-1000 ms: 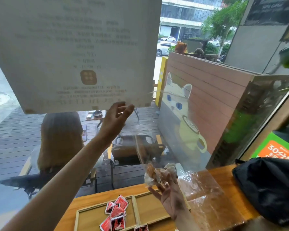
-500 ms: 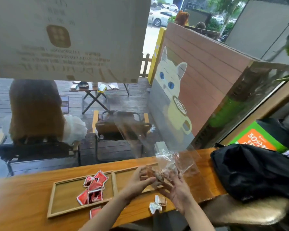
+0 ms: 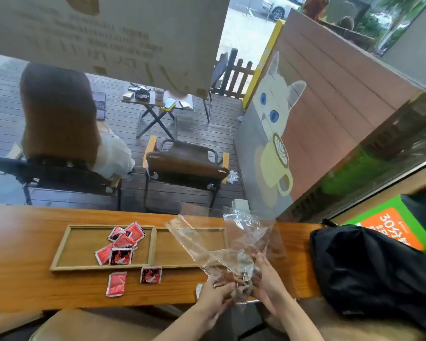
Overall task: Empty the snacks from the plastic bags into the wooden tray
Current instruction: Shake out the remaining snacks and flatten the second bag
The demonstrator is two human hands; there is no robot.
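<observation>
Both hands meet at the near edge of the wooden counter (image 3: 22, 254); the left hand (image 3: 215, 295) and the right hand (image 3: 268, 284) have fingers curled around the clear plastic bag (image 3: 214, 244), which lies over the right compartment of the wooden tray (image 3: 155, 242); red snack packets (image 3: 123, 242) lie in the left compartment, two more on the counter just before the tray.

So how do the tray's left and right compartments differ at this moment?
The left compartment holds a pile of red snack packets; the right compartment shows only bare wood. The left one is in plain view; the right one is partly covered by the clear plastic bag that both hands grip. Both are shallow wooden rectangles of similar size, split by one divider.
</observation>
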